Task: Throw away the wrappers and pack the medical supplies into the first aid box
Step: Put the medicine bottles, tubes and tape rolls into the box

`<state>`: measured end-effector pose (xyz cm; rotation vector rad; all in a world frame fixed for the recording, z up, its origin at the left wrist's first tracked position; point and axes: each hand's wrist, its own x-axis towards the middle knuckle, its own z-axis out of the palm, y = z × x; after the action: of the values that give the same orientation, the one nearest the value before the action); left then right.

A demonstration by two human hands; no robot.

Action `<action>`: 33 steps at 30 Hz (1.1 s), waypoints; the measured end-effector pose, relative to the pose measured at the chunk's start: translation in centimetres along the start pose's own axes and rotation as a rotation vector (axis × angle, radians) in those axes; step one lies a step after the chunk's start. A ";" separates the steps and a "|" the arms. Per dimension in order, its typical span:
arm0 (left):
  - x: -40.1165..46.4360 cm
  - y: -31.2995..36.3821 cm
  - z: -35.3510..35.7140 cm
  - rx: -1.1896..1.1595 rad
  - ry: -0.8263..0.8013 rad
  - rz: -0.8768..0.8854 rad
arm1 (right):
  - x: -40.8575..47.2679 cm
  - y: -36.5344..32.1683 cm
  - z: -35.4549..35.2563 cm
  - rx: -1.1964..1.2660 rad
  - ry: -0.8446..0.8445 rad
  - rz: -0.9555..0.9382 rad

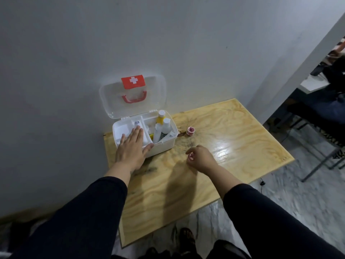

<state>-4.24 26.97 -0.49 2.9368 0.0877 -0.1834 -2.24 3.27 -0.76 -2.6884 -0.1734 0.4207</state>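
A white first aid box [164, 145] stands open at the table's far left, its clear lid [115, 101] with a red cross label leaning on the wall. Inside its right compartment stand a yellow bottle [160, 116], a white bottle [166, 125] and a tube. My left hand [131, 146] lies flat, fingers spread, over the box's left compartment, covering what lies under it. My right hand [199, 157] hovers over the table with fingers curled around a small pinkish item that is mostly hidden. A small pink tape roll [190, 131] rests on the table right of the box.
The wooden table [233, 143] stands against a grey wall. Chairs and a seated person are at the far right. A cable lies on the marble floor past the table's right edge. My feet show below the table's near edge.
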 end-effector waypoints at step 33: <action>0.3 -2.0 -2.0 -0.084 0.042 -0.211 | 9.0 -8.6 -11.5 0.229 0.201 -0.292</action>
<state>-3.81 29.32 0.99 2.8440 0.4023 -0.1450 9.48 8.34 10.42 -2.4115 -0.4251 0.0750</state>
